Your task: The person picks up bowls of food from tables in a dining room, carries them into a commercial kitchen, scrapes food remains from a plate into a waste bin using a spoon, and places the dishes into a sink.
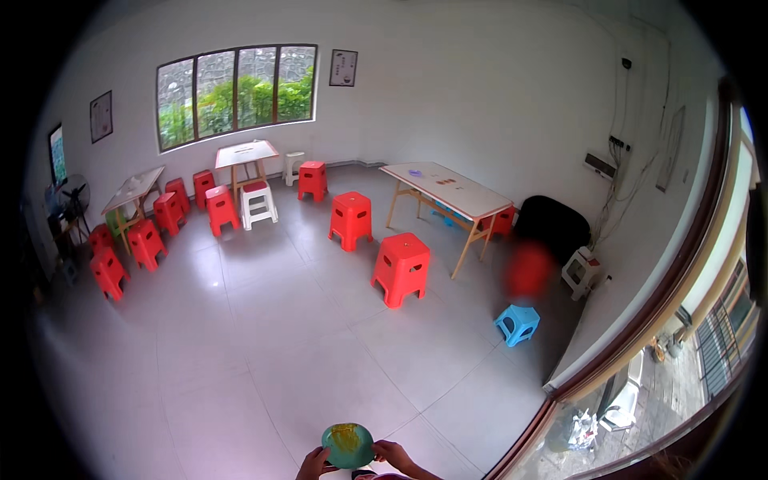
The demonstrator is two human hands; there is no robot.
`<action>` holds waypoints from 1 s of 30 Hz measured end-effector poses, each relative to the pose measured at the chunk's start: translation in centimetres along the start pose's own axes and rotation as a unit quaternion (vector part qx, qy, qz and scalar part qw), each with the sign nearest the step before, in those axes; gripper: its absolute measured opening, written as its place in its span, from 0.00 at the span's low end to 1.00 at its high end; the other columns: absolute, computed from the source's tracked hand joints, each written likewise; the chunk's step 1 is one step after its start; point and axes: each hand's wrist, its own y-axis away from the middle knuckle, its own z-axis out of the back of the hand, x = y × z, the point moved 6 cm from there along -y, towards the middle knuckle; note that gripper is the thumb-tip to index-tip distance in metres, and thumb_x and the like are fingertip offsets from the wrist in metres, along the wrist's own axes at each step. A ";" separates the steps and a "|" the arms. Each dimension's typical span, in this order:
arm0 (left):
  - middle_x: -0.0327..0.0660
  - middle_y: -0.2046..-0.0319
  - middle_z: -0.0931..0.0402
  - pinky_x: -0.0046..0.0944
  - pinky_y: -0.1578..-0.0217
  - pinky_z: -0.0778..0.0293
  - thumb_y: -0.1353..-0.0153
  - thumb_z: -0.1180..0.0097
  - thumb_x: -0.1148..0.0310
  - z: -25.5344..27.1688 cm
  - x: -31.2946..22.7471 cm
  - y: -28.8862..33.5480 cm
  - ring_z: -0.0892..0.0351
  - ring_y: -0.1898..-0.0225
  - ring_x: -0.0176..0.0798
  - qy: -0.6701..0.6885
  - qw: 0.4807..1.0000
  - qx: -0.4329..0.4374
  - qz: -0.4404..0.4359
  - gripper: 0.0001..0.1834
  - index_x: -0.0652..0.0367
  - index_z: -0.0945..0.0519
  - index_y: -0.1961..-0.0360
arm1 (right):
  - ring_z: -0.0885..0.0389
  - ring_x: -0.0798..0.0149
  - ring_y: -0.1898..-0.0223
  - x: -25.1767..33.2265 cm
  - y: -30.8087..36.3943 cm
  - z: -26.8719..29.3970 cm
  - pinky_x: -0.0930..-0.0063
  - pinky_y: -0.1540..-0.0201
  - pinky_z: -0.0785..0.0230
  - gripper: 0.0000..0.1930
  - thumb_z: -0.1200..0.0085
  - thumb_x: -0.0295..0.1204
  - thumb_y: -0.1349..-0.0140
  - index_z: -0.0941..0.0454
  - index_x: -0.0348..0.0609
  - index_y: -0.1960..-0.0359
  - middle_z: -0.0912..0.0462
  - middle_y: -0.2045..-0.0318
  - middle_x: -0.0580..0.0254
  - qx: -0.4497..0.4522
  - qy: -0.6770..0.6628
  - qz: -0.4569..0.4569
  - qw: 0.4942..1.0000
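A green, rounded plate with a yellowish-brown patch on its upper part is held level at the bottom of the view. My left hand grips its left edge, fingers closed on the rim. On the opposite side my right hand pinches the right edge. What the yellowish patch is made of cannot be made out. Below the plate, the grey tiled floor stretches toward the tables.
Red stools stand ahead, beside a long table with small items on it. A blue stool is at the right. Two more tables with several stools line the window wall. A glass door frame runs along the right.
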 end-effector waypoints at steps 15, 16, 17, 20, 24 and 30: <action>0.40 0.69 0.30 0.35 0.68 0.27 0.44 0.53 0.61 -2.5 -19.4 -24.2 0.27 0.68 0.35 -0.129 0.990 0.028 -0.043 0.18 0.66 0.29 0.61 | 0.27 0.72 0.76 7.2 -23.7 7.9 0.79 0.70 0.33 0.16 0.58 0.39 0.41 0.27 0.36 0.66 0.24 0.78 0.62 -0.049 -0.005 -0.036 0.998; 0.40 0.70 0.29 0.35 0.68 0.27 0.44 0.53 0.61 -3.3 -21.1 -26.2 0.27 0.68 0.34 -0.141 0.988 0.040 -0.049 0.18 0.66 0.29 0.61 | 0.27 0.72 0.76 7.5 -25.8 9.1 0.79 0.70 0.33 0.16 0.58 0.39 0.41 0.27 0.36 0.66 0.24 0.78 0.62 -0.064 -0.011 -0.039 0.997; 0.40 0.70 0.29 0.35 0.68 0.26 0.44 0.53 0.61 -3.6 -22.3 -27.7 0.27 0.68 0.34 -0.155 0.986 0.048 -0.044 0.17 0.66 0.28 0.62 | 0.27 0.72 0.77 8.4 -27.2 9.5 0.79 0.71 0.32 0.17 0.58 0.39 0.41 0.27 0.35 0.67 0.24 0.77 0.62 -0.072 -0.029 -0.029 0.997; 0.38 0.71 0.30 0.33 0.69 0.26 0.44 0.53 0.60 -4.9 -26.2 -33.0 0.27 0.69 0.33 -0.192 0.978 0.067 -0.040 0.18 0.67 0.28 0.63 | 0.26 0.72 0.76 9.6 -31.9 11.5 0.79 0.71 0.32 0.16 0.57 0.39 0.41 0.27 0.35 0.68 0.24 0.77 0.61 -0.073 -0.021 -0.051 0.996; 0.39 0.72 0.27 0.31 0.70 0.27 0.44 0.53 0.59 -6.6 -29.7 -39.2 0.26 0.70 0.31 -0.235 0.969 0.069 -0.046 0.18 0.66 0.27 0.62 | 0.26 0.71 0.76 8.8 -37.1 14.4 0.79 0.72 0.32 0.16 0.56 0.38 0.42 0.28 0.35 0.70 0.23 0.77 0.61 -0.096 -0.019 -0.075 0.992; 0.42 0.73 0.25 0.31 0.72 0.29 0.46 0.54 0.60 -4.8 -33.9 -50.1 0.26 0.73 0.32 -0.225 0.972 -0.010 -0.073 0.19 0.67 0.26 0.63 | 0.28 0.69 0.77 14.2 -49.1 16.6 0.75 0.73 0.34 0.17 0.54 0.40 0.45 0.25 0.37 0.67 0.24 0.78 0.60 -0.086 0.045 -0.047 0.994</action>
